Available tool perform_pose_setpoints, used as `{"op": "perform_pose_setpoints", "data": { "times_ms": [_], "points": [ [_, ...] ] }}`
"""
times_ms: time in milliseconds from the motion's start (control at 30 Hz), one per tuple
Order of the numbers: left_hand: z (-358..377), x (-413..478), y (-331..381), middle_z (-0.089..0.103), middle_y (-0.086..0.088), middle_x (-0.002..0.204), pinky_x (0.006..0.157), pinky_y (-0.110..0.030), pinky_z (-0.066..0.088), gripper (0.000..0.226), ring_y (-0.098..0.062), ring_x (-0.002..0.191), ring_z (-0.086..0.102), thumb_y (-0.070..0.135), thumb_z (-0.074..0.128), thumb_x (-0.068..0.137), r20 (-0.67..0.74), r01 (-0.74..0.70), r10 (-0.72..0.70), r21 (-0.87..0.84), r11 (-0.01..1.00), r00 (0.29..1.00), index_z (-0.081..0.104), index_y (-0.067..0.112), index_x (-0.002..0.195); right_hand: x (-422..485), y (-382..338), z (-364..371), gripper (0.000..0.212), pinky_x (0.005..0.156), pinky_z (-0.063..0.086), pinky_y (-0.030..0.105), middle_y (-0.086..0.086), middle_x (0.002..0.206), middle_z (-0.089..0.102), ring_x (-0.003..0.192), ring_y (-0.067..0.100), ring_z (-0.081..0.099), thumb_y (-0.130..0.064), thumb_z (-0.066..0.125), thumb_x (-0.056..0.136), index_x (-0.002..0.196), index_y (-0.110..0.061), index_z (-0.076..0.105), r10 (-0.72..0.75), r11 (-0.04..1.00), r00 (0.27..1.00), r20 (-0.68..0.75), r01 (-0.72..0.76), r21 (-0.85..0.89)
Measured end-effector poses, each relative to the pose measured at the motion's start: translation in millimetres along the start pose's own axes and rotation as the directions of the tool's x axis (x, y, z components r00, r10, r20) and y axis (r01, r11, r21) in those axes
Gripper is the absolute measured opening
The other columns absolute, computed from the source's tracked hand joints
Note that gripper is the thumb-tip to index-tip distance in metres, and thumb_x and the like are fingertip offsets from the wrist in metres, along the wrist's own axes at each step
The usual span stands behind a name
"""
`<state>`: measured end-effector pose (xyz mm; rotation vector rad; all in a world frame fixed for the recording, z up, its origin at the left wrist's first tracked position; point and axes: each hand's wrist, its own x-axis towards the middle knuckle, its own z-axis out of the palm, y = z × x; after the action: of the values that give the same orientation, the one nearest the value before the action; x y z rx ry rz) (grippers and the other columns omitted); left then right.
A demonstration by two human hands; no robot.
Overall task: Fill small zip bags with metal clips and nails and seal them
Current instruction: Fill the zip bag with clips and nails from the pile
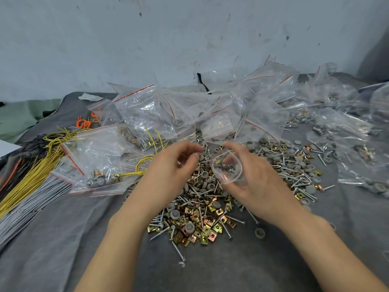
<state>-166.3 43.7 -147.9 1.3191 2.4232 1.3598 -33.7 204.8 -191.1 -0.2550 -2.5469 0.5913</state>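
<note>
While the right hand [255, 182] curls round a small zip bag [233, 179] — mouth held wide, a few nails [228, 169] inside — the left hand [172, 165] hovers just beside it, fingertips [196, 155] bunched; whether they pinch anything is unclear. Below both lies the heap of clips and nails [200, 216] on grey cloth [63, 239], filled bags [147, 114] behind.

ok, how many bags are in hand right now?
1. An open zip bag in the right hand, over the hardware pile. The left hand holds no bag.
</note>
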Motion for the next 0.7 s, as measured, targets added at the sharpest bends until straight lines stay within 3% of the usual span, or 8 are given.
{"op": "perform_pose_setpoints", "data": {
  "times_ms": [167,233,333,400,533,600,700],
  "points": [
    [0.1,3.7,38.4,0.066,0.013,0.091,0.071,-0.011,0.046,0.02,0.0,0.081,0.061,0.023,0.064,0.095,-0.082,-0.145,0.138,-0.097,0.985,0.987,0.069,0.028,0.113,1.8,-1.7,-2.2,0.077,0.096,0.036,0.029,-0.028,0.11,0.049,0.101,-0.009,0.046,-0.064,0.053,0.08,0.146,-0.041,0.023,0.027,0.998,0.999,-0.034,-0.025,0.066],
    [-1.0,5.3,52.0,0.067,0.015,0.088,0.072,-0.016,0.049,0.019,0.0,0.082,0.063,0.023,0.066,0.094,-0.101,-0.201,0.191,-0.111,0.973,0.976,0.067,0.028,0.112,2.4,-2.9,-3.8,0.077,0.099,0.043,0.035,-0.025,0.114,0.053,0.106,-0.004,0.052,-0.066,0.052,0.08,0.147,-0.042,0.021,0.043,0.991,0.997,-0.056,-0.036,0.126],
    [-3.0,7.9,68.0,0.067,0.019,0.087,0.072,-0.011,0.046,0.014,0.002,0.084,0.063,0.022,0.068,0.093,-0.138,-0.277,0.261,-0.113,0.954,0.955,0.065,0.027,0.106,3.5,-4.2,-9.0,0.076,0.095,0.051,0.043,-0.019,0.115,0.058,0.108,0.006,0.06,-0.062,0.057,0.082,0.146,-0.045,0.021,0.069,0.974,0.993,-0.098,-0.046,0.223],
    [-3.4,9.7,76.8,0.067,0.021,0.085,0.072,-0.007,0.043,0.011,0.004,0.084,0.063,0.02,0.068,0.092,-0.154,-0.314,0.296,-0.106,0.944,0.943,0.066,0.026,0.102,5.4,-5.4,-14.0,0.074,0.092,0.053,0.036,-0.021,0.113,0.059,0.109,0.0,0.059,-0.061,0.06,0.083,0.146,-0.046,0.023,0.084,0.957,0.986,-0.147,-0.038,0.289],
    [-1.0,12.6,87.8,0.067,0.022,0.087,0.076,-0.007,0.038,0.009,-0.001,0.091,0.063,0.023,0.068,0.091,-0.118,-0.344,0.336,-0.052,0.938,0.934,0.065,0.031,0.094,7.3,-9.5,-24.6,0.066,0.082,0.042,0.002,-0.028,0.115,0.058,0.113,-0.009,0.055,-0.055,0.066,0.087,0.142,-0.049,0.029,0.106,0.914,0.965,-0.24,0.0,0.407],
    [0.3,13.4,89.3,0.068,0.022,0.089,0.079,-0.01,0.039,0.009,-0.002,0.095,0.062,0.025,0.067,0.092,-0.085,-0.357,0.355,-0.011,0.934,0.931,0.065,0.033,0.096,6.0,-13.2,-28.2,0.067,0.084,0.039,-0.001,-0.028,0.116,0.059,0.114,-0.009,0.056,-0.057,0.066,0.086,0.142,-0.05,0.03,0.12,0.899,0.962,-0.245,0.0,0.438],
    [-1.3,14.4,88.3,0.067,0.022,0.097,0.082,-0.011,0.042,0.009,0.0,0.099,0.061,0.029,0.063,0.095,-0.084,-0.367,0.366,0.004,0.93,0.927,0.066,0.031,0.103,4.3,-15.7,-30.0,0.069,0.082,0.047,0.008,-0.022,0.115,0.063,0.114,-0.003,0.059,-0.057,0.066,0.087,0.144,-0.048,0.03,0.105,0.89,0.967,-0.234,0.013,0.456]
  ]
}}
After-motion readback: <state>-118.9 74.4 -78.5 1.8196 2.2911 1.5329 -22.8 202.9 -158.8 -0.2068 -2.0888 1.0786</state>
